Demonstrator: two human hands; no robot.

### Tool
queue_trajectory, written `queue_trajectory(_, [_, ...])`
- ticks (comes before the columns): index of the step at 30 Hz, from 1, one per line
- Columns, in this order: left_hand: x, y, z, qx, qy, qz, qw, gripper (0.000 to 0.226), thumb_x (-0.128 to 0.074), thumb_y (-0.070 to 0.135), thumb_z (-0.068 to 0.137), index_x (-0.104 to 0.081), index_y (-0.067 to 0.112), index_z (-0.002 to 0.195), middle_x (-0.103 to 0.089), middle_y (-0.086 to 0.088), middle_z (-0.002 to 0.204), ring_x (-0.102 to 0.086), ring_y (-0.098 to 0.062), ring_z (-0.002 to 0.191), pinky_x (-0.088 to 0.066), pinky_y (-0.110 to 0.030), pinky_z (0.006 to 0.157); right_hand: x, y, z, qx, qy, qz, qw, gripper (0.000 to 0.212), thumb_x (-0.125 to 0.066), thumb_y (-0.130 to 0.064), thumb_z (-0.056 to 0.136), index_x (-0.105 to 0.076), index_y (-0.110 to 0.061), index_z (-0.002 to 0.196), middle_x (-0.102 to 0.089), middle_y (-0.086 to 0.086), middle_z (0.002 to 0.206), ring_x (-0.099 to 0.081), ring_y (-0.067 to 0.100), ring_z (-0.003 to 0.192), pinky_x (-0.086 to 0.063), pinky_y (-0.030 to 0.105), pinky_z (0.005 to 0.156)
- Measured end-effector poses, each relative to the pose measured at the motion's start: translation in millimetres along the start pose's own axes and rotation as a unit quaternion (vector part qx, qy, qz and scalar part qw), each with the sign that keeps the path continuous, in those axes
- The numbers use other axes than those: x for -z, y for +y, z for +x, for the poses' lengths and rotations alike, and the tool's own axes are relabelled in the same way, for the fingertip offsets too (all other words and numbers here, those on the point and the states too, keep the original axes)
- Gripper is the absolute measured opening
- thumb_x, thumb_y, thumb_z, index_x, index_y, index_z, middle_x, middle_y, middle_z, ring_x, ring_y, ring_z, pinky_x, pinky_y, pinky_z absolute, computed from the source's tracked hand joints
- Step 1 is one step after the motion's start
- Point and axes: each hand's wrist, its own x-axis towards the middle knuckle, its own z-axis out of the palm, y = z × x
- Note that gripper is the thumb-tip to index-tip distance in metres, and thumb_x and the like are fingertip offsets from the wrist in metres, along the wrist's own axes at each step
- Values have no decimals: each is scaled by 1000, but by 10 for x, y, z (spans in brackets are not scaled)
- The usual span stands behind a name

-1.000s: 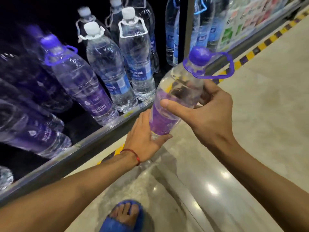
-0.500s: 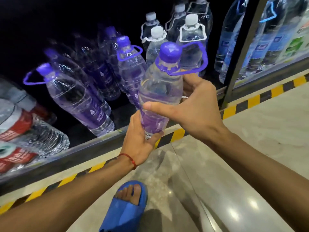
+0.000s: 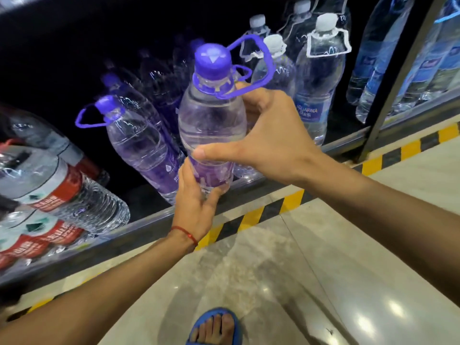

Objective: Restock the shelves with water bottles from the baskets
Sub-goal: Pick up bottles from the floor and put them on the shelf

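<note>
— Holding anything, those two hands?
— Both are on one bottle [image 3: 211,125]. It is upright, with a purple cap and a purple loop handle at the neck. The left hand [image 3: 196,207] curls its fingers round the base, over the purple label. The right hand [image 3: 271,143] clasps the clear middle, thumb across the front and fingers behind.
— Where is it?
— Up in the air at the front rail [image 3: 139,227] of the low shelf, its base just above the rail.
— Can you read its label?
— No. White marks on purple, too blurred. The cap carries a pale diamond-shaped mark.
— Any other writing?
— A white-capped bottle [image 3: 316,95] on the right has a blue label reading AQUAFINA; the small characters beneath I cannot make out. The purple-capped bottle [image 3: 142,145] on the left wears a purple label too, print unreadable. Far left, the red-labelled bottles [image 3: 57,190] show white lettering, all blurred.
— And below?
— Yellow-and-black tape [image 3: 251,217] runs along the shelf's foot. A foot in a blue sandal [image 3: 216,327] stands on pale tile. A red string [image 3: 186,232] circles the left wrist.
</note>
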Motion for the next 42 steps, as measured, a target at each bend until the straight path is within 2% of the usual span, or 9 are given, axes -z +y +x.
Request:
queue_trajectory(5, [33, -133, 135, -16, 20, -13, 1000, 58, -78, 17, 90, -46, 11, 138, -53, 3, 130, -53, -11, 124, -45, -29, 107, -102, -19, 137, 40, -21, -49, 998, 68, -98, -37, 68, -71, -13, 125, -76, -6, 118, -71, 5, 111, -55, 31, 100])
queue_trajectory(9, [-15, -287, 267, -14, 29, -16, 999, 55, -81, 19, 89, -46, 16, 131, -50, 19, 120, -49, 8, 115, -37, -8, 98, -195, 80, 210, 30, -30, -82, 996, 67, -99, -37, 66, -72, -14, 122, -77, -6, 113, -71, 5, 108, -55, 34, 99])
queue_trajectory(13, [-79, -441, 331, 20, 36, -32, 999, 55, -84, 19, 85, -48, 22, 127, -53, 23, 117, -50, 14, 110, -35, -2, 92, -327, 204, 255, 1, -25, -111, 994, 74, -98, -47, 61, -71, -18, 124, -77, -8, 115, -70, 6, 112, -55, 36, 101])
queue_trajectory(18, [-146, -610, 285, 58, 10, -38, 998, 63, -82, 21, 85, -48, 18, 138, -58, 9, 123, -52, 10, 109, -35, 0, 91, -433, 269, 294, -34, -20, -169, 985, 73, -98, -48, 58, -72, -26, 122, -78, -15, 102, -72, 4, 101, -56, 33, 95])
queue_trajectory(22, [-233, -706, 240, 90, 19, -52, 994, 64, -81, 20, 85, -46, 26, 139, -60, 8, 126, -57, -3, 113, -41, -12, 95, -534, 336, 252, -56, 20, -198, 978, 89, -99, -49, 57, -66, -24, 135, -76, -15, 111, -69, 1, 104, -54, 23, 96])
queue_trajectory(27, [-285, -753, 257, 87, 16, -68, 994, 63, -81, 13, 86, -44, 33, 133, -59, 11, 124, -57, -5, 115, -41, -7, 95, -560, 413, 191, -57, 34, -201, 977, 82, -99, -46, 59, -65, -28, 132, -76, -17, 103, -66, 0, 88, -56, 25, 89])
queue_trajectory(32, [-396, -793, 266, 131, 37, -84, 987, 74, -81, 13, 86, -41, 18, 148, -60, 1, 133, -59, -15, 124, -48, -31, 108, -622, 494, 290, -60, -21, -191, 980, 90, -90, -43, 74, -49, -19, 150, -68, -9, 134, -61, 10, 127, -50, 36, 109])
queue_trajectory(35, [-408, -834, 311, 154, 38, -97, 983, 73, -84, 22, 83, -44, 22, 144, -62, 5, 130, -61, -14, 121, -49, -39, 108, -637, 519, 402, -66, -75, -205, 974, 80, -76, -41, 87, -41, -15, 154, -64, -2, 140, -57, 20, 134, -46, 44, 112])
queue_trajectory(42, [-444, -677, 357, 218, 94, -88, 967, 90, -89, 23, 79, -36, 17, 151, -58, 3, 129, -54, -15, 117, -45, -35, 108, -641, 448, 527, -69, -53, -240, 967, 50, -76, -29, 95, -56, -17, 139, -71, -3, 109, -62, 18, 102, -48, 36, 94])
